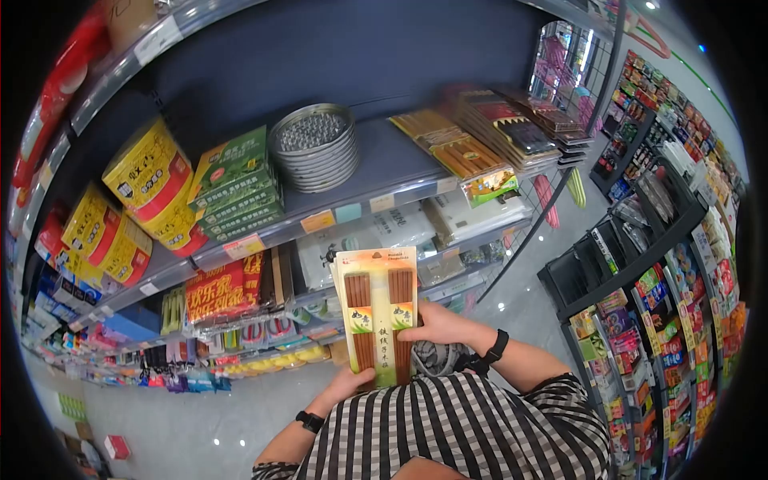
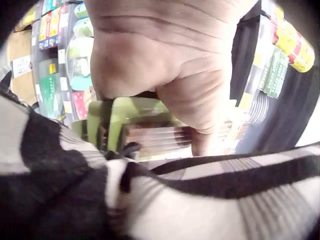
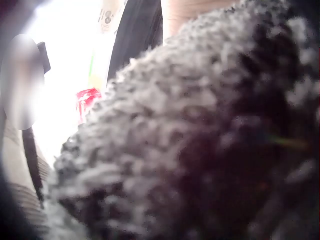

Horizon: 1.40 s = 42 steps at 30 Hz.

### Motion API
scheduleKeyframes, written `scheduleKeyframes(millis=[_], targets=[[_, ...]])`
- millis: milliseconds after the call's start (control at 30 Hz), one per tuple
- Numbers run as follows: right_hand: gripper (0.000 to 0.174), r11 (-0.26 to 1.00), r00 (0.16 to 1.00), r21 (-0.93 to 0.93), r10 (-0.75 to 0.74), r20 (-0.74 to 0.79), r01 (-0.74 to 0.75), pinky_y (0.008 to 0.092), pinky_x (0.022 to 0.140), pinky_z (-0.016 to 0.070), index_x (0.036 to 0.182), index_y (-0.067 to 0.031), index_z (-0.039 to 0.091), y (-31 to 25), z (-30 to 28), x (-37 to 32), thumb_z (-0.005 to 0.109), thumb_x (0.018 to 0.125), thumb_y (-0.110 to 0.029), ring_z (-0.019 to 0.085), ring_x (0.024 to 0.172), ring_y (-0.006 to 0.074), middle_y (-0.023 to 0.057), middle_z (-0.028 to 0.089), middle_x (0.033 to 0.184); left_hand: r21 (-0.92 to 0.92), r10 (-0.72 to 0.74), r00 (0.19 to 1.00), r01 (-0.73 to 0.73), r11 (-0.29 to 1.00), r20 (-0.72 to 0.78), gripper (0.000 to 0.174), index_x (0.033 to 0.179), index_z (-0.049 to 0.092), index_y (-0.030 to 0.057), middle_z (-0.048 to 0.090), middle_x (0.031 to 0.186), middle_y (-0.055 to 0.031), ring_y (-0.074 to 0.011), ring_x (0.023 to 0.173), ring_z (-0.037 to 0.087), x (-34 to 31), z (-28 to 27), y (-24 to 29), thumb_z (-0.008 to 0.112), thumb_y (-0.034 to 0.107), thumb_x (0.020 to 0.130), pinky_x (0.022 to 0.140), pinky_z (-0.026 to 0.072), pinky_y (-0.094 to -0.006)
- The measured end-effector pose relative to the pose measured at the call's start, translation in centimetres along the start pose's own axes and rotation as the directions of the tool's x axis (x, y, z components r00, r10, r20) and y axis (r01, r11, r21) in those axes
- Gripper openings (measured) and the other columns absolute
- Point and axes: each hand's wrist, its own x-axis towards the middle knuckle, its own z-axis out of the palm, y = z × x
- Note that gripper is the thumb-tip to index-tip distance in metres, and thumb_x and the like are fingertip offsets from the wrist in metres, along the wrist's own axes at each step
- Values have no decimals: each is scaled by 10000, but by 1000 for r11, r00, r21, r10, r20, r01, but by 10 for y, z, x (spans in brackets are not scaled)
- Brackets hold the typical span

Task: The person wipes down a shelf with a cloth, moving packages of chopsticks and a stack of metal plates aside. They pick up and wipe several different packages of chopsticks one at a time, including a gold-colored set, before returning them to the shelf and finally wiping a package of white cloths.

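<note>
Several packs of wooden chopsticks (image 1: 380,320) on printed cards stand stacked in front of the striped shirt in the head view. My left hand (image 1: 352,382) grips the packs at their lower left corner, thumb over the front. On the right edge my right hand (image 1: 440,324) holds them, its thumb across the front pack. In the left wrist view the left hand (image 2: 160,60) covers part of the cards, with brown chopsticks (image 2: 157,140) below the palm. Grey fluffy material (image 3: 175,135) fills most of the right wrist view, where only a strip of the right hand (image 3: 192,11) shows.
On the shelf (image 1: 372,172) stand yellow cans (image 1: 148,172), green boxes (image 1: 240,188), stacked metal bowls (image 1: 316,152) and more chopstick packs (image 1: 460,148). Bagged goods (image 1: 228,292) lie on the shelf below. A black rack (image 1: 632,272) with snack packets stands at the right.
</note>
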Motion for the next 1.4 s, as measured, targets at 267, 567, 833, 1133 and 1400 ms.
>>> scheduleKeyframes(millis=[267, 567, 833, 1133, 1400], targets=[[659, 991, 993, 100, -81, -88, 90, 368, 967, 438, 1305, 29, 413, 8, -8, -1, 728, 775, -204, 546, 1144, 255, 181, 562, 1227, 225, 79, 993, -59, 972, -83, 354, 1105, 573, -17, 642, 997, -63, -140, 876, 614, 4, 16, 44, 706, 132, 813, 752, 516, -276], [609, 908, 984, 388, -115, -134, 159, 303, 893, 481, 1354, 34, 315, -21, -42, -7, 638, 854, -91, 558, 1117, 194, 134, 549, 1233, 322, 279, 959, -248, 914, -55, 491, 1192, 499, -23, 625, 1054, -79, -136, 925, 592, -4, 26, 118, 721, 120, 778, 785, 504, -292], [578, 834, 814, 465, 34, -580, 296, 261, 785, 488, 1202, 8, 533, -22, -133, -35, 473, 948, -509, 616, 860, 135, 62, 635, 990, 112, 327, 931, -312, 944, -161, 426, 1147, 546, -21, 625, 1001, -37, -119, 884, 587, -29, 20, 136, 687, 61, 754, 765, 489, -273], [368, 604, 788, 698, 178, -590, 386, 298, 823, 502, 1158, -19, 580, -33, -168, -7, 574, 920, -300, 643, 951, 184, 93, 649, 1103, 76, 369, 917, -362, 929, -152, 466, 1120, 559, -32, 629, 955, -29, -111, 815, 586, -33, 24, 135, 751, 180, 753, 710, 492, -270], [531, 560, 744, 633, 44, -667, 534, 318, 886, 497, 1312, -1, 452, -48, -109, -55, 604, 901, -301, 624, 1027, 184, 99, 607, 1191, 45, 362, 908, -361, 932, -210, 509, 1136, 559, -36, 635, 976, -45, -125, 840, 603, -33, 34, 142, 768, 223, 751, 719, 498, -271]])
